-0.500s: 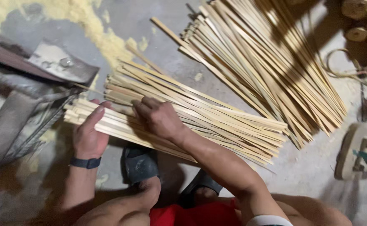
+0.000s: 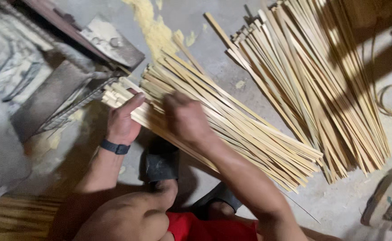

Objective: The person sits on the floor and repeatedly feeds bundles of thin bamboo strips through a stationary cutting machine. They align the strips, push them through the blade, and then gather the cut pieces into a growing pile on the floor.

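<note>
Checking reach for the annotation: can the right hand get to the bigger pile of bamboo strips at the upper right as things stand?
Probably yes. The right hand rests on the near bundle of strips, and the bigger pile lies just beyond it on the floor, with only a narrow bare gap between. Nothing blocks the way.

Dim, hard shadows, slight motion blur

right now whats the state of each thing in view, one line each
left hand: flat against the near bundle's end
right hand: resting on top of the near bundle, blurred
near bundle of bamboo strips: lying on the floor, fanned
far pile of bamboo strips: lying loose, untouched
sawdust: scattered on the floor
</note>
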